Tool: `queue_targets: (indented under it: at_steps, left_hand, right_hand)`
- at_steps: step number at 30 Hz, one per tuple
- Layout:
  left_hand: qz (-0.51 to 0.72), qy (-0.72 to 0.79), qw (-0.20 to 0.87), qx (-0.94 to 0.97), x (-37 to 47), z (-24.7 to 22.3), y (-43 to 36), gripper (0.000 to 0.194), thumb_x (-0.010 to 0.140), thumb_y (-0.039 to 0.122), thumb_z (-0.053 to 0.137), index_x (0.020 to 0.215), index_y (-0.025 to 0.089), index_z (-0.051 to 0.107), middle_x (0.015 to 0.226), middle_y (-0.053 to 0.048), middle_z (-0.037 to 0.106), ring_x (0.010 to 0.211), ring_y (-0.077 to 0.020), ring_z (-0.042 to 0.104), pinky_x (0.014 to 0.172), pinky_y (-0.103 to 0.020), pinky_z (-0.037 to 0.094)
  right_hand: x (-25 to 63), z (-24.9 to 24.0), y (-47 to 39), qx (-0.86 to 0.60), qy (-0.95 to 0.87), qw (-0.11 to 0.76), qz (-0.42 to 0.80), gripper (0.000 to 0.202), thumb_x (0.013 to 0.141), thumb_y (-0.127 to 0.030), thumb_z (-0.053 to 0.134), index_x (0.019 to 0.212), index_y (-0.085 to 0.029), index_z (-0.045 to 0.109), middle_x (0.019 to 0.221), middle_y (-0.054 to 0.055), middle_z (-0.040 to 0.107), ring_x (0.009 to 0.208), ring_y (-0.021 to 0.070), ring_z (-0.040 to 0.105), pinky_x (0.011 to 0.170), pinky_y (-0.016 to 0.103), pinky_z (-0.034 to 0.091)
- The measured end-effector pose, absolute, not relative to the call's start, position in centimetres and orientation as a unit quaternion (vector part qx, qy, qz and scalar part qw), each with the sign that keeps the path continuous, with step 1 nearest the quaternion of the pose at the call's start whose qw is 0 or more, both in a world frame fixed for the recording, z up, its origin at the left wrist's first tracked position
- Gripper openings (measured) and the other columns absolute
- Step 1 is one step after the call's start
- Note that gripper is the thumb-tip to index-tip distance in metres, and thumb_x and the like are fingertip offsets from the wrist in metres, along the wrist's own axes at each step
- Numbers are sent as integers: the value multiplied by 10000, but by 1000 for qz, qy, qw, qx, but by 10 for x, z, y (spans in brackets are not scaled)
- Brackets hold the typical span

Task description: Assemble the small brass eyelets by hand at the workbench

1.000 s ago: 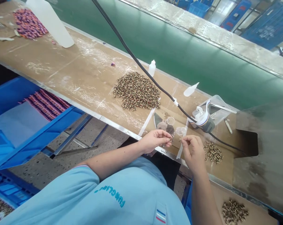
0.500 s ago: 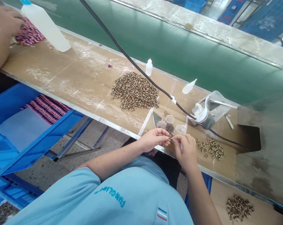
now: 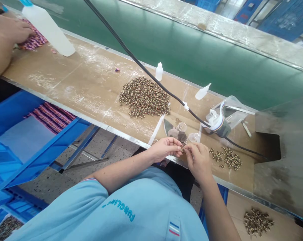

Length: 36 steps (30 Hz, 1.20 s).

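My left hand (image 3: 167, 149) and my right hand (image 3: 197, 158) meet at the table's front edge, fingertips almost touching. Between them both pinch a small gold-coloured piece (image 3: 182, 149), mostly hidden by the fingers. Just beyond the hands lie a dark cloth scrap (image 3: 182, 137) and two small clear round cups, one (image 3: 182, 127) behind and one (image 3: 193, 137) to the right. A large heap of small gold-and-dark pieces (image 3: 145, 97) sits farther back to the left. Close to the right of my right hand is a smaller pile of gold-coloured pieces (image 3: 232, 158).
A black cable (image 3: 131, 55) crosses above the table. Small white bottles (image 3: 159, 71), a clear tray (image 3: 235, 103) and a white strapped item (image 3: 218, 121) stand behind. Another person's hand (image 3: 12, 30) is at far left beside a large bottle (image 3: 49, 30); blue crates (image 3: 66, 139) sit below.
The other person's hand at far left has shifted right over the pink-and-purple pieces. My two hands hold almost the same pose.
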<state>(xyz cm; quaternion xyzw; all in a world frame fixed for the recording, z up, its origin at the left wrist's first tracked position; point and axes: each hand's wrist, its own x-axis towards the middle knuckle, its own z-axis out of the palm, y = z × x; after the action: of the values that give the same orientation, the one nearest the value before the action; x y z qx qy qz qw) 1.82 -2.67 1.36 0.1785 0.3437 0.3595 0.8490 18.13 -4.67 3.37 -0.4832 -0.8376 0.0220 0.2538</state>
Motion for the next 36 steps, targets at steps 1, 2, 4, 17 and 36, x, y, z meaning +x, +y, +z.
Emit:
queue_targets:
  at_steps: [1, 2, 4, 17, 36]
  left_hand:
    - [358, 344, 849, 179, 18, 13, -27, 395, 501, 249, 854, 746, 101, 582, 589, -15, 643, 554, -94, 618, 593, -219, 481]
    - [357, 343, 850, 179, 18, 13, -27, 391, 505, 244, 852, 747, 99, 582, 587, -18, 644, 553, -96, 619, 592, -219, 482]
    - [356, 342, 851, 180, 18, 12, -27, 388, 506, 240, 852, 745, 98, 581, 580, -19, 643, 551, -101, 622, 583, -218, 481]
    - [390, 348, 829, 198, 22, 10, -33, 389, 541, 289, 833, 763, 104, 572, 629, -10, 639, 598, -96, 619, 595, -208, 474]
    - [410, 351, 804, 252, 26, 10, -38, 394, 558, 349, 817, 766, 117, 575, 628, 6, 641, 584, -83, 613, 626, -213, 490]
  right_hand:
    - [181, 33, -47, -483, -838, 253, 25, 79, 897, -187, 471, 851, -223, 524, 813, 15, 593, 771, 153, 533, 711, 301, 369]
    - [181, 33, -47, -483, -838, 253, 28, 84, 899, -188, 466, 852, -224, 526, 813, 15, 592, 772, 154, 534, 712, 302, 373]
    - [181, 32, -49, -483, -837, 256, 34, 91, 902, -192, 461, 855, -223, 532, 815, 17, 593, 775, 154, 535, 716, 303, 379]
    - [179, 19, -67, -539, -764, 350, 55, 131, 868, -189, 523, 952, -221, 619, 814, 29, 596, 734, 145, 553, 678, 300, 459]
    - [169, 11, -78, -588, -695, 402, 96, 128, 832, -224, 581, 936, -202, 653, 873, 59, 606, 762, 143, 589, 626, 278, 505]
